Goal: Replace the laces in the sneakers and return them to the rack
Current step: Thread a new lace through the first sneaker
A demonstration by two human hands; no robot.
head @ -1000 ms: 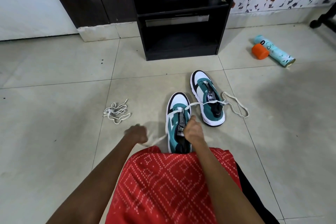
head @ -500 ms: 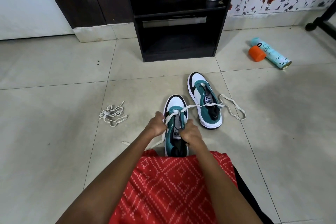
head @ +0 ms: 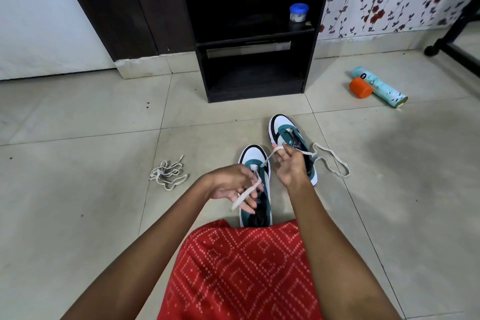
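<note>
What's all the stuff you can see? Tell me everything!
Near low-top sneaker: one, teal, white and black, floor by the knees.
Far matching sneaker: one, same colours, behind it, rightward.
Flat shoelace: one, cream, threaded in the near sneaker, trailing over the far one.
Loose lace bundle: one, off-white, floor, left.
Shelf rack: one, black, against the wall.
Small jar: one, blue-lidded, on the rack.
Spray can: one, pale teal, lying rightward.
Round cap: one, orange, beside the can.
Patterned cloth: one, red, over the lap.
Left hand: one, holds shoelace end.
Right hand: one, pinches the shoelace.
</note>
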